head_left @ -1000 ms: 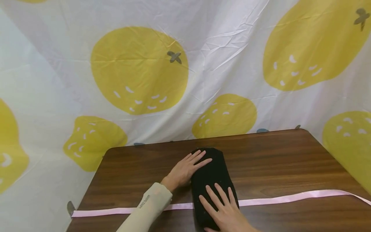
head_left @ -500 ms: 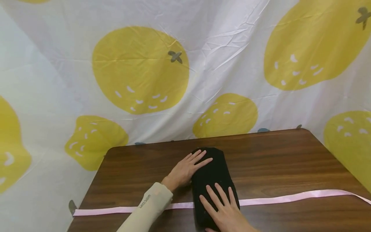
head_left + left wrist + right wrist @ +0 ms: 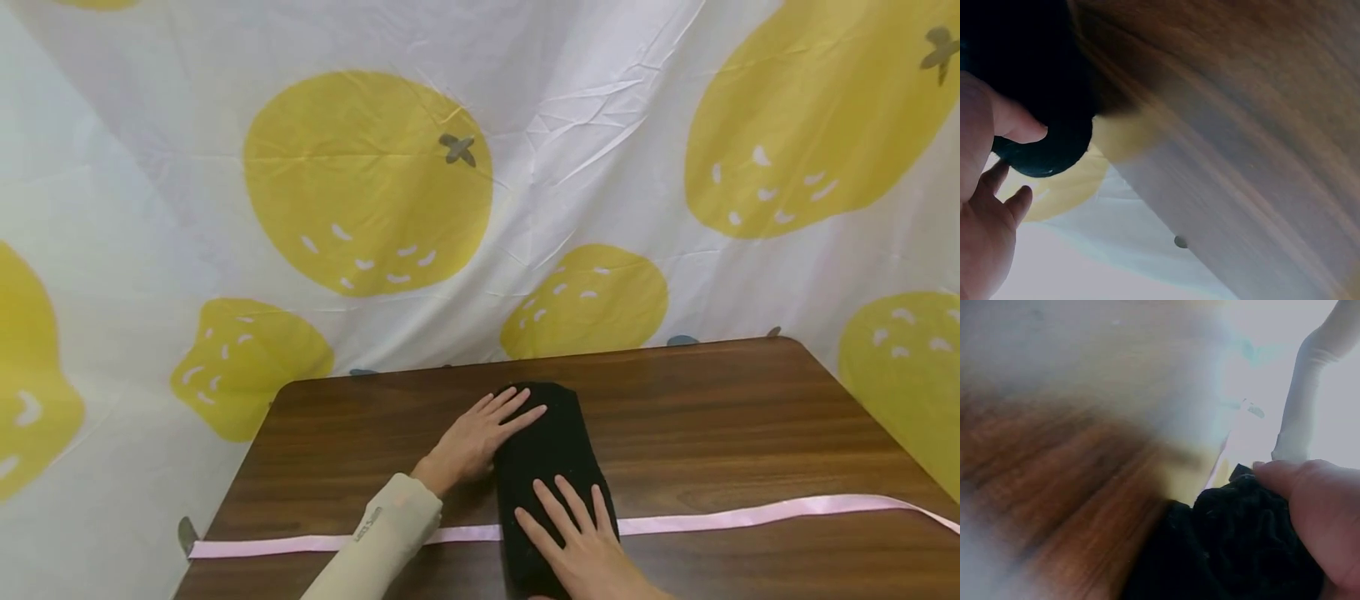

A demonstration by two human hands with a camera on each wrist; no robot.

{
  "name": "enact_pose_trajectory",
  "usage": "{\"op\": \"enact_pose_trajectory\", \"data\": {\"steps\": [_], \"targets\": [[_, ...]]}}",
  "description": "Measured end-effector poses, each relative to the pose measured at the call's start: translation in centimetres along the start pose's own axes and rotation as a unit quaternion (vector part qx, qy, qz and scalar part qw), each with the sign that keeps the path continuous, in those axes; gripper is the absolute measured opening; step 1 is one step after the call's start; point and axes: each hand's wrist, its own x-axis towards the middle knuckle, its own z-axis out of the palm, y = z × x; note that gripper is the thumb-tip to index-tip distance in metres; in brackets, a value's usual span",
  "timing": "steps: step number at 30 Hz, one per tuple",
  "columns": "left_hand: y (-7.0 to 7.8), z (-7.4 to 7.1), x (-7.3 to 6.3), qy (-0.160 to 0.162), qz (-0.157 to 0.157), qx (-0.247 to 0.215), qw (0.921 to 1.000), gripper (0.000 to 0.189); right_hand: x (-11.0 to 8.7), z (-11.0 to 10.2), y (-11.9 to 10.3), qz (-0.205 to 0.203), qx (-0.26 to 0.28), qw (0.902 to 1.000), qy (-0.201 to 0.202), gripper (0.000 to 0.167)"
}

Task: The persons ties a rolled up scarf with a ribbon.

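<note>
A long black bundle of folded cloth [image 3: 551, 450] lies on the table, its length running from front to back. My left hand [image 3: 480, 433] rests on its far left part with the fingers spread and the thumb across the top. In the left wrist view the bundle's rounded end [image 3: 1054, 147] shows beside the thumb. Lower down, my right hand [image 3: 581, 546] lies over the near part, fingers straight and spread. The right wrist view shows bunched folds in the black cloth [image 3: 1247, 531] under that hand's thumb. The bundle's underside is hidden.
A pink ribbon [image 3: 735, 518] runs across the dark wooden table [image 3: 697, 425] from left to right and passes beneath the bundle. Behind the table's back edge hangs a white curtain [image 3: 420, 333] printed with yellow fruit.
My left hand has shifted very slightly left on the cloth bundle. The right hand and the bundle stay nearly still.
</note>
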Motion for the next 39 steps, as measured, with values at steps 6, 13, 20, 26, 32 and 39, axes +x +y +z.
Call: {"op": "enact_pose_trajectory", "data": {"steps": [6,13,20,26,32,39], "targets": [[-0.5,-0.7,-0.9,0.088,0.008,-0.062,0.9941,0.078,0.6,-1.4,0.4,0.028,0.045,0.9985,0.014,0.079],[-1.7,-1.3,-2.7,0.119,-0.012,-0.087,0.9891,0.071,1.2,-3.5,2.3,0.066,0.076,0.9944,0.029,0.069],[-2.5,-1.7,-4.5,0.141,-0.022,-0.109,0.9837,0.064,1.5,-4.1,5.5,0.102,0.108,0.9884,0.032,0.065],[-2.6,-2.1,-5.5,0.124,-0.052,-0.150,0.9795,0.058,1.7,-4.1,8.1,0.128,0.140,0.9816,0.023,0.055],[-2.4,-2.5,-6.3,0.098,-0.082,-0.210,0.9693,0.045,1.5,-3.8,10.8,0.125,0.181,0.9755,0.011,0.048],[-2.3,-2.2,-7.0,0.094,-0.081,-0.244,0.9617,0.031,0.7,-3.1,13.2,0.150,0.252,0.9557,-0.024,0.040]]}}
